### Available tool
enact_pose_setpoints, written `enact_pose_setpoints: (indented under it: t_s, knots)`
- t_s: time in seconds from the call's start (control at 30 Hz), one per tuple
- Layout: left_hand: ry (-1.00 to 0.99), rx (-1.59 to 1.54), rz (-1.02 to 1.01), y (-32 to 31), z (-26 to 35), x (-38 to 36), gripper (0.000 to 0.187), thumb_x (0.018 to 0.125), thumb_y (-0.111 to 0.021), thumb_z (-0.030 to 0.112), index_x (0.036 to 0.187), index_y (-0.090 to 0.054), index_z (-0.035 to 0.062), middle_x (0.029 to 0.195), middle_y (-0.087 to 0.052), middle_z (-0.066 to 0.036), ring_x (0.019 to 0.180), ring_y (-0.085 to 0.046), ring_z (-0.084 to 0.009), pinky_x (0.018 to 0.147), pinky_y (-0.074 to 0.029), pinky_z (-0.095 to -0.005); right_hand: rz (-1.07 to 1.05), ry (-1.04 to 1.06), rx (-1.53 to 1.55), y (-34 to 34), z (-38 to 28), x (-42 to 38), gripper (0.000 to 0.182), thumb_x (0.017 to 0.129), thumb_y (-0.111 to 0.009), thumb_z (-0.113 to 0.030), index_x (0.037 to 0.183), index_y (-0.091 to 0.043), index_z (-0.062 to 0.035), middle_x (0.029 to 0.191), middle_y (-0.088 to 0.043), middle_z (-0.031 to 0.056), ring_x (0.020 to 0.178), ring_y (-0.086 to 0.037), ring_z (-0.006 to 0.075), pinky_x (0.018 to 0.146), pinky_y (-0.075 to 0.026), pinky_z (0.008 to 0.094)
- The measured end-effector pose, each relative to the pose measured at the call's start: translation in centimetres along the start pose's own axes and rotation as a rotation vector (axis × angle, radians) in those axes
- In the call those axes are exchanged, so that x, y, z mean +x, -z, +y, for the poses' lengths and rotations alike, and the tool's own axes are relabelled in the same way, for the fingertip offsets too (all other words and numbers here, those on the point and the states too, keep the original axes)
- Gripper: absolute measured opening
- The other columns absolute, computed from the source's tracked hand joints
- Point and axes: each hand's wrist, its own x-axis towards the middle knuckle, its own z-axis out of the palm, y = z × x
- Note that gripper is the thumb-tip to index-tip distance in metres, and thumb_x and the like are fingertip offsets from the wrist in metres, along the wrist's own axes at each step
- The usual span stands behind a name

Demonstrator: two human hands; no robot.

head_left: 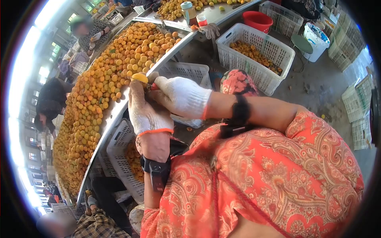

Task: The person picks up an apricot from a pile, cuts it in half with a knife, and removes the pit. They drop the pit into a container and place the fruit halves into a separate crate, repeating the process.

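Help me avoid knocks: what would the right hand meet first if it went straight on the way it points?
Most likely the left hand, just ahead of the right hand, with the piled fruit beyond; depth is unclear, so they may already touch.

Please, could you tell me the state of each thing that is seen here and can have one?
Left hand: gloved, fingers closed on yellow fruit
Yellow fruit: looks cut
Right hand: gloved, closed on small red thing
Orange fruits: heaped on table
Large crate: open, partly filled
White bucket: open, blue-stained
Jar: lid on
Spare glove: hanging at table edge
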Motion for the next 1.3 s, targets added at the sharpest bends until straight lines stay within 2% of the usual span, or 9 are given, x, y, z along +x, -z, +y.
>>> enact_pose_setpoints:
  t_s: [0.07,0.33,0.53,0.57,0.6,0.7,0.93,1.07,1.3]
  knots:
    - [-0.089,0.132,-0.004,0.2,0.2,0.0,0.029,0.098,-0.062,0.025,0.114,-0.061,0.0012,0.104,-0.067,-0.012,0.095,-0.063,-0.0204,0.086,-0.052,-0.0336,-0.056,-0.057,0.262,0.7,-0.4,-0.2,0.028,0.097,-0.057,-0.023,0.113,-0.059,0.0000,0.088,-0.067,0.0224,0.086,-0.067,0.0391,0.073,-0.052,0.0425]
    - [-0.156,0.135,0.017,1.3,0.4,0.2,0.030,0.100,-0.058,0.025,0.116,-0.061,0.0012,0.092,-0.066,-0.008,0.077,-0.061,-0.0162,0.071,-0.051,-0.0305,0.135,-0.032,0.246,3.3,-1.2,0.2,0.031,0.091,-0.066,-0.031,0.094,-0.063,-0.0002,0.082,-0.065,0.0232,0.080,-0.067,0.0388,0.067,-0.051,0.0425]
    - [-0.215,0.460,-0.315,0.3,0.6,-0.7,0.041,0.101,-0.052,0.030,0.129,-0.055,-0.0006,0.084,-0.062,-0.007,0.071,-0.058,-0.0151,0.063,-0.048,-0.0284,0.214,-0.093,0.372,3.6,-0.1,2.5,0.034,0.090,-0.065,-0.034,0.089,-0.064,-0.0001,0.081,-0.064,0.0235,0.079,-0.065,0.0422,0.067,-0.051,0.0448]
    - [-0.151,0.537,-0.159,0.3,0.3,-1.2,0.039,0.101,-0.052,0.029,0.130,-0.054,0.0018,0.081,-0.060,-0.005,0.064,-0.055,-0.0120,0.057,-0.045,-0.0248,0.233,-0.017,0.292,2.6,0.5,2.6,0.028,0.095,-0.062,-0.029,0.093,-0.062,-0.0012,0.076,-0.061,0.0180,0.071,-0.064,0.0235,0.062,-0.048,0.0372]
    - [-0.117,0.474,-0.052,0.8,-0.8,-0.7,0.035,0.102,-0.053,0.028,0.128,-0.056,0.0052,0.081,-0.060,-0.002,0.059,-0.052,-0.0087,0.052,-0.041,-0.0215,0.277,0.119,0.092,1.3,1.6,3.2,0.032,0.094,-0.062,-0.033,0.093,-0.062,-0.0015,0.080,-0.062,0.0237,0.074,-0.065,0.0368,0.063,-0.049,0.0410]
    - [-0.040,0.488,-0.018,0.6,-1.2,-0.2,0.031,0.102,-0.054,0.026,0.125,-0.056,0.0071,0.084,-0.060,-0.001,0.058,-0.050,-0.0067,0.049,-0.038,-0.0208,0.078,-0.127,0.141,2.1,0.2,3.5,0.043,0.091,-0.062,-0.046,0.097,-0.068,-0.0037,0.087,-0.068,0.0224,0.084,-0.068,0.0391,0.072,-0.052,0.0438]
    - [-0.101,0.754,-0.041,1.1,-0.9,-0.8,0.022,0.103,-0.051,0.023,0.112,-0.059,0.0043,0.078,-0.058,-0.001,0.061,-0.049,-0.0067,0.055,-0.040,-0.0216,0.200,-0.193,0.214,1.2,0.7,3.4,0.044,0.090,-0.062,-0.046,0.088,-0.066,-0.0021,0.082,-0.068,0.0212,0.082,-0.067,0.0388,0.072,-0.051,0.0436]
    - [-0.003,0.685,-0.060,1.3,-1.6,-1.0,0.028,0.103,-0.052,0.029,0.114,-0.060,0.0039,0.081,-0.060,-0.001,0.066,-0.054,-0.0069,0.059,-0.044,-0.0222,0.214,-0.270,0.442,-0.1,2.8,2.9,0.047,0.089,-0.063,-0.049,0.092,-0.068,-0.0018,0.082,-0.068,0.0213,0.083,-0.068,0.0360,0.074,-0.050,0.0427]
    - [-0.036,0.243,0.200,-2.1,-4.9,0.6,0.044,0.102,-0.051,0.044,0.124,-0.059,0.0072,0.104,-0.067,-0.003,0.081,-0.066,-0.0151,0.060,-0.050,-0.0249,0.200,-0.345,0.218,1.3,0.2,3.0,0.041,0.089,-0.061,-0.042,0.094,-0.069,-0.0021,0.087,-0.069,0.0216,0.086,-0.067,0.0391,0.076,-0.052,0.0456]
